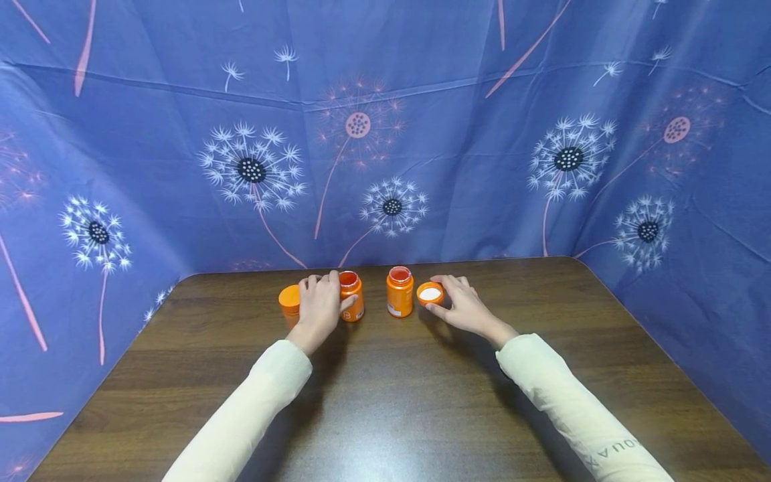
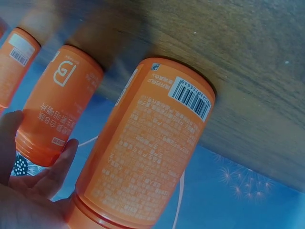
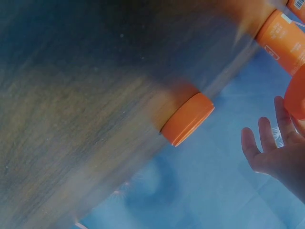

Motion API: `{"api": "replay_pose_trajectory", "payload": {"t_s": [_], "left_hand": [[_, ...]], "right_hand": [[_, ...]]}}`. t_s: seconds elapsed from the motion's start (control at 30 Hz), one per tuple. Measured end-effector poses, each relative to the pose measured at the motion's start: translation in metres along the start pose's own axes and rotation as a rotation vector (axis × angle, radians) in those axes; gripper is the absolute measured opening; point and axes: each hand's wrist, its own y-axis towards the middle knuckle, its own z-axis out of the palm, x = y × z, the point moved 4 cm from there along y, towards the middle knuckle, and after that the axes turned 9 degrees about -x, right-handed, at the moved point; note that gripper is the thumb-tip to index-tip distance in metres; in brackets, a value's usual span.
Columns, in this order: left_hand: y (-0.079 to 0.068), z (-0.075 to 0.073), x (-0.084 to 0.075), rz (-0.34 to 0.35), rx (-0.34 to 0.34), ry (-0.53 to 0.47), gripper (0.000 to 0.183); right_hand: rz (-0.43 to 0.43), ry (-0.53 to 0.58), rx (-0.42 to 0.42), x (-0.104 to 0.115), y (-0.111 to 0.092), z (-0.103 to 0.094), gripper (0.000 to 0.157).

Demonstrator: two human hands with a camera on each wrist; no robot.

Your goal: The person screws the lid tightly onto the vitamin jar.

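Note:
My left hand [image 1: 319, 302] holds an uncapped orange pill bottle [image 1: 352, 301], with thumb and fingers around its upper part. In the left wrist view, the bottle [image 2: 64, 95] stands between those fingers. Just left of the hand is a capped orange bottle [image 1: 290, 298], partly hidden by it in the head view. A second uncapped bottle [image 1: 400, 298] stands to the right. My right hand [image 1: 466, 306] pinches an orange cap [image 1: 430, 294] between thumb and finger, its white inside facing up, close beside that bottle.
Another orange cap [image 3: 188, 119] lies on the wooden table [image 1: 385, 388] near the right hand. A blue dandelion-patterned cloth [image 1: 458, 181] hangs behind the table's back edge and along both sides.

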Motion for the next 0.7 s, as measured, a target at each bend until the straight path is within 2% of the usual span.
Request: {"api": "replay_pose_trajectory", "payload": {"t_s": [0.23, 0.7], "left_hand": [[-0.004, -0.003, 0.0, -0.006, 0.008, -0.047, 0.049], [-0.018, -0.008, -0.013, 0.056, -0.021, -0.097, 0.05]], "right_hand": [[-0.021, 0.009, 0.003, 0.005, 0.0, -0.001, 0.051], [-0.047, 0.064, -0.006, 0.015, -0.005, -0.004, 0.051]]}}
